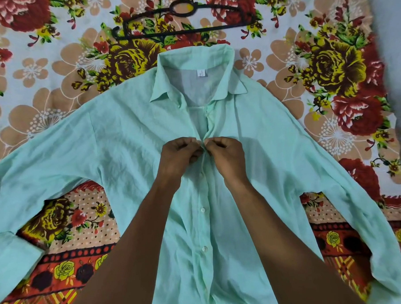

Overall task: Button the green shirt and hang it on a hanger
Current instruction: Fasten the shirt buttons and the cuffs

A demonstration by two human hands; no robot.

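Observation:
A pale green shirt [125, 136] lies spread flat on a flowered bed sheet, collar away from me and sleeves stretched out to both sides. My left hand [179, 155] and my right hand [227, 155] meet at the front placket in the upper chest area, each pinching an edge of the fabric at a button. Two white buttons [202, 210] lower on the placket are closed. Above the hands the placket gapes open toward the collar. A black plastic hanger [184, 12] lies on the sheet just beyond the collar.
The flowered bed sheet [329, 65] with red and yellow roses covers the whole surface. A grey wall or floor strip [395, 51] runs along the right edge. The shirt's left cuff [11, 252] reaches the frame's left side.

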